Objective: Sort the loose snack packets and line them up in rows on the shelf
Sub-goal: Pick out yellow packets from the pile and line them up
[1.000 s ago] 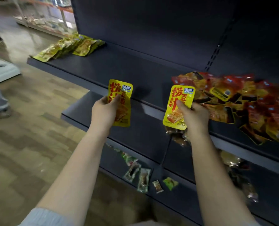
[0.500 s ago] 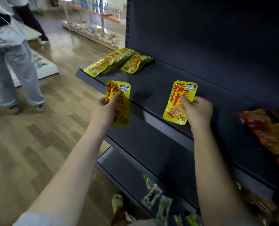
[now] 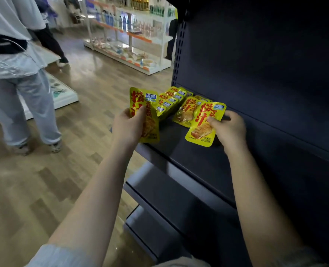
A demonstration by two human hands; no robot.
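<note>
Left hand [image 3: 130, 125]: grips one yellow packet [image 3: 147, 120] upright, off the shelf edge [image 3: 171, 132].
Right hand [image 3: 228, 130]: pinches a second yellow packet [image 3: 204, 125], low over the shelf.
Just beyond both hands: two overlapping rows [image 3: 171, 102] laid.
Progress, judged: partway; both held packets unplaced.

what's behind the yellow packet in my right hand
Behind the yellow packet in your right hand, a short row of matching yellow packets lies overlapped on the dark shelf. How many it holds is hidden by your packet.
</note>
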